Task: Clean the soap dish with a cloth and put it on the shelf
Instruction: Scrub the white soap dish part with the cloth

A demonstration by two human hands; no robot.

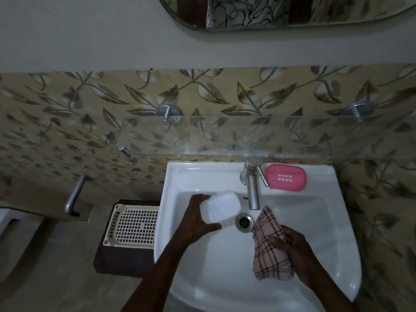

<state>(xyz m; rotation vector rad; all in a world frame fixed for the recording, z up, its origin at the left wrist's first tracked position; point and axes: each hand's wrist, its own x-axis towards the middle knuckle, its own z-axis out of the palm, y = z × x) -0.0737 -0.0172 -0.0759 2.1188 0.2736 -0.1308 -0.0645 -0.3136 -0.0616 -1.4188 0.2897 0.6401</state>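
Observation:
My left hand (198, 219) grips a white rounded soap dish (220, 207) over the basin, just left of the tap. My right hand (295, 246) holds a beige checked cloth (269, 246) bunched over the right side of the basin, apart from the dish. A pink slotted tray (285, 177), possibly the dish's insert, lies on the sink's back ledge right of the tap. The glass shelf (225, 136) runs along the wall above the sink with nothing on it.
A white sink (202, 266) with a steel tap (252, 190) and a drain (244, 221). A cream perforated basket (132, 224) sits on a dark box to the left. A wall pipe (74, 194) juts out at far left. A mirror (270, 14) hangs above.

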